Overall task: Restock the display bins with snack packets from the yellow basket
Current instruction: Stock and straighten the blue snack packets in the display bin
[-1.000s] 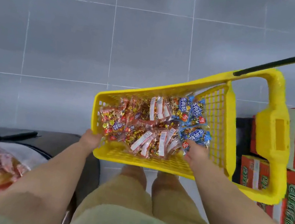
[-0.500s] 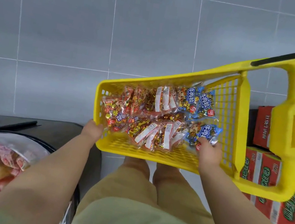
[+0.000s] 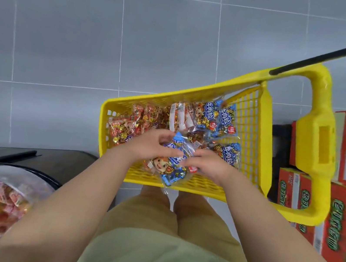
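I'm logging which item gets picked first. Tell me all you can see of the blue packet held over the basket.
The blue packet is a clear, glossy plastic bag with blue print, a cartoon face, a round red mark and gold-wrapped sweets inside. It is crumpled and tilted, its lower end overhanging the near wall of the yellow basket. The left hand grips its upper left part; the right hand pinches its right side.
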`<state>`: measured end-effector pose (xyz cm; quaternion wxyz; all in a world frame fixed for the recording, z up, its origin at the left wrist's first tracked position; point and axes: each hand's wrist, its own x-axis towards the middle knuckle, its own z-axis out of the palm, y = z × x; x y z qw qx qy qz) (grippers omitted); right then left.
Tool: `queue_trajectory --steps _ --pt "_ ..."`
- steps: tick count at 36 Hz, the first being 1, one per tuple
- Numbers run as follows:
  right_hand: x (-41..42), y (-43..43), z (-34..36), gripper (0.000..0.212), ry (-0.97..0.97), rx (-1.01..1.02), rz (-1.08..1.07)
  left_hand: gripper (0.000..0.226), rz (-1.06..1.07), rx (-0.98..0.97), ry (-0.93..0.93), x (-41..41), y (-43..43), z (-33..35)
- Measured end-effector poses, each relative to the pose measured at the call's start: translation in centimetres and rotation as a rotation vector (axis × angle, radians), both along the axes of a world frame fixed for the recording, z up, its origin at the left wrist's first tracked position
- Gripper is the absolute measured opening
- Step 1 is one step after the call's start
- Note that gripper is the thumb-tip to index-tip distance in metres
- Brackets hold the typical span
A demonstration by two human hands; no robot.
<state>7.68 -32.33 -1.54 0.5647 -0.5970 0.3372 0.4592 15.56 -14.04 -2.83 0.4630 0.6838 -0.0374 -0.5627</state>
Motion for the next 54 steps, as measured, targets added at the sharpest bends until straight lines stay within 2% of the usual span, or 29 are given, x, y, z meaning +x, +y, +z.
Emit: queue_trajectory --steps 2,5,7,9,11,13,15,16,18,20,22,26,29,32,33,34,35,37,41,46,49,51,52,54 --pt "0.7 -0.1 -0.3 0.007 0.001 0.025 -0.087 0.033 -0.068 -0.003 0.051 0.3 -0.2 -0.1" --pt "1.2 -1.1 -1.6 0.026 0.034 0.022 -0.382 0.029 -0.038 0.054 0.049 0.2 0.2 -0.6" --pt "1.3 -1.9 -2.7 0.035 0.070 -0.173 -0.601 0.027 0.020 0.110 0.032 -0.2 0.7 -1.0" --pt "1.3 -2.9 -4.0 0.032 0.107 -0.394 -0.721 0.018 0.099 0.145 0.047 -0.7 1.3 -1.3" --pt "1.5 -3.5 -5.0 0.035 0.130 -0.484 -0.780 0.025 0.188 0.190 0.088 -1.2 2.0 -1.9" --pt "1.8 -4.0 -5.6 0.045 0.130 -0.469 -0.839 0.023 0.283 0.206 0.155 -1.7 2.6 -2.2" --pt "2.0 -4.6 -6.1 0.046 0.083 -0.416 -0.820 0.016 0.351 0.199 0.219 -2.2 3.2 -2.6" --pt "2.1 -4.8 -6.3 0.047 0.058 -0.388 -0.810 0.020 0.380 0.200 0.246 -2.4 3.4 -2.9" --pt "2.1 -5.1 -6.3 0.047 0.052 -0.360 -0.826 0.047 0.435 0.215 0.275 -2.8 3.9 -3.4" --pt "2.1 -5.1 -6.4 0.038 0.063 -0.418 -0.847 0.074 0.490 0.229 0.282 -2.9 4.2 -4.0" --pt "1.8 -4.9 -5.9 0.027 0.015 -0.515 -0.854 0.081 0.506 0.229 0.276 -2.8 4.3 -3.9" --pt "0.0 -4.3 -3.3 0.018 -0.231 -0.710 -0.777 0.079 0.513 0.244 0.230 -2.0 4.0 -3.3" --pt "-1.6 -4.0 -0.9 0.006 -0.401 -0.693 -0.820 0.071 0.513 0.242 0.182 -1.2 3.3 -3.1" --pt "-2.6 -3.9 1.0 0.010 -0.482 -0.654 -0.887 0.029 0.493 0.221 0.124 -0.6 2.0 -2.8" --pt "-2.8 -4.0 1.3 0.012 -0.494 -0.645 -0.907 0.022 0.478 0.218 0.102 -0.3 1.6 -2.5" --pt "-2.9 -4.1 1.7 0.013 -0.504 -0.631 -0.925 0.027 0.459 0.221 0.079 -0.2 1.3 -2.2" --pt "-3.0 -4.1 1.9 0.015 -0.511 -0.608 -0.934 0.041 0.448 0.222 0.065 0.0 1.0 -2.1" --pt "-3.0 -3.9 2.2 0.019 -0.507 -0.508 -0.934 0.066 0.417 0.215 0.057 0.1 0.4 -2.2" --pt "-2.4 -2.7 2.1 0.021 -0.405 -0.287 -0.672 0.084 0.426 0.194 0.082 -0.2 -0.7 -1.8" --pt "-0.9 -1.1 0.6 0.017 -0.295 -0.188 -0.331 0.073 0.448 0.138 0.203 -1.0 -0.9 -1.9" --pt "0.2 -0.5 -0.2 0.036 -0.228 -0.102 -0.254 0.071 0.505 0.090 0.234 -1.5 0.0 -2.1" --pt "0.9 -0.6 -1.4 0.049 -0.183 -0.135 -0.254 0.071 0.543 0.091 0.257 -1.6 0.4 -2.3" --pt "1.2 -0.7 -2.1 0.044 -0.165 -0.165 -0.329 0.070 0.567 0.111 0.243 -1.7 0.6 -2.4" --pt "1.8 -1.1 -4.0 0.031 -0.101 -0.267 -0.555 0.083 0.615 0.157 0.211 -1.9 1.1 -3.0"
